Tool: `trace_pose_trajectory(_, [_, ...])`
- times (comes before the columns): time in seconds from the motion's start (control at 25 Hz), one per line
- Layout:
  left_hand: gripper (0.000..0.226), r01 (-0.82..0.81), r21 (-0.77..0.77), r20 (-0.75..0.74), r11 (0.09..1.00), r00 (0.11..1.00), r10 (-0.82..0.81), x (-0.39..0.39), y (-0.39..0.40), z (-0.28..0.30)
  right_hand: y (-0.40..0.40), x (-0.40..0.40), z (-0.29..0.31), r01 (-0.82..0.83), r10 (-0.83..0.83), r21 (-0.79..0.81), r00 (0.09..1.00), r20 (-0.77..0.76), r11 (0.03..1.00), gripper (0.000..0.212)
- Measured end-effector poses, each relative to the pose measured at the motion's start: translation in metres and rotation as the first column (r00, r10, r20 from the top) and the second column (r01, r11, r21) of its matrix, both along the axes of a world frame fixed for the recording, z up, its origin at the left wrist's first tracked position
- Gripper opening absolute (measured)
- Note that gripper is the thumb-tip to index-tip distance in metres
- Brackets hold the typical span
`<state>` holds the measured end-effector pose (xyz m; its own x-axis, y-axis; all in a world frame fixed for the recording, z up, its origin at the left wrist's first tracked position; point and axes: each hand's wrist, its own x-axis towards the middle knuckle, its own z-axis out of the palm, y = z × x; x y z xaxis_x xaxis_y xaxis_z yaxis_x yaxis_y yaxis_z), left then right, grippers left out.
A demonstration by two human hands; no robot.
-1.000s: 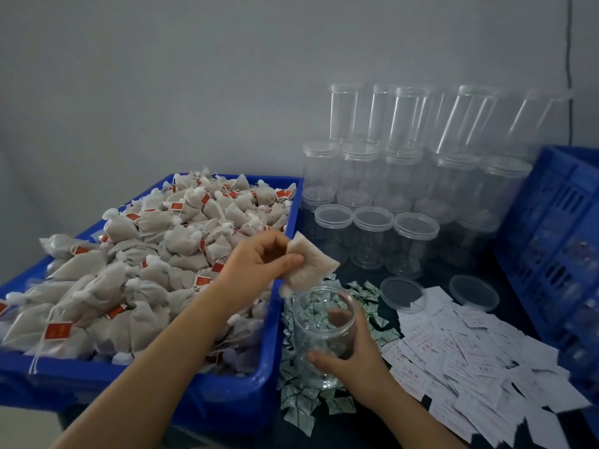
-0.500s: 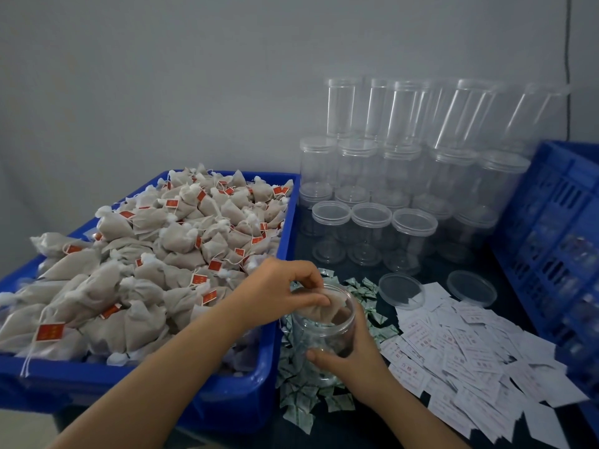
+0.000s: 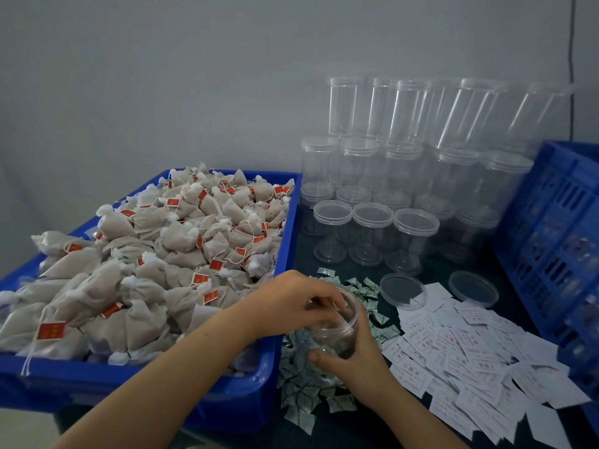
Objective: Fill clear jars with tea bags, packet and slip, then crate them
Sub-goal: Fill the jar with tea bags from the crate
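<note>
Beside the blue bin [image 3: 278,361], right hand [image 3: 353,361] holding jar [image 3: 337,332], left hand [image 3: 291,303] over its mouth

A second ago the left hand [image 3: 291,303] holds a tea bag in the air above the open jar [image 3: 337,332], pinched between thumb and fingers. Now that hand is down at the jar's mouth, its curled fingers [image 3: 327,303] reaching past the rim into the jar. The tea bag is no longer seen above the jar; something pale shows inside the jar under the fingers, too blurred to make out.
</note>
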<state>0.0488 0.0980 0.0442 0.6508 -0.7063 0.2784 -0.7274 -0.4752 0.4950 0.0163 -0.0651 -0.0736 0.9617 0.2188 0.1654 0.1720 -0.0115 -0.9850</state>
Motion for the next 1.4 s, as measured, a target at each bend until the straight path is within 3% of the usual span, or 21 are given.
trace_pose_trajectory(0.48, [0.017, 0.035, 0.14, -0.074, 0.99, 0.997, -0.025, 0.0, -0.002, 0.002, 0.0, -0.001, -0.001, 0.015, -0.016, 0.013, 0.999, 0.028, 1.0, 0.094])
trace_pose_trajectory(0.88, [0.016, 0.034, 0.073, -0.017, 0.997, 0.999, -0.033, 0.0, 0.0, 0.0, 0.0, -0.001, -0.001, 0.021, -0.02, -0.01, 0.999, 0.041, 1.0, 0.094])
trace_pose_trajectory(1.0, [0.022, -0.084, -0.12, 0.088, 0.989, 0.992, 0.095, 0.002, 0.005, 0.003, 0.0, -0.004, 0.003, 0.06, -0.059, -0.042, 0.998, 0.026, 0.997, 0.094])
trace_pose_trajectory(1.12, [0.023, -0.4, -0.278, 0.197, 0.873, 0.866, 0.46, 0.019, 0.023, 0.001, -0.001, -0.006, 0.005, 0.058, -0.058, -0.058, 0.998, 0.013, 0.997, 0.095])
trace_pose_trajectory(1.24, [0.036, -0.697, -0.004, 0.23, 0.717, 0.697, 0.679, 0.038, 0.043, -0.011, -0.001, -0.007, 0.008, 0.045, -0.045, -0.074, 0.999, 0.005, 0.996, 0.095])
trace_pose_trajectory(1.4, [0.032, -0.726, 0.386, 0.193, 0.569, 0.667, 0.72, 0.052, 0.056, -0.03, -0.001, -0.008, 0.01, 0.053, -0.053, -0.083, 0.999, 0.004, 0.995, 0.094])
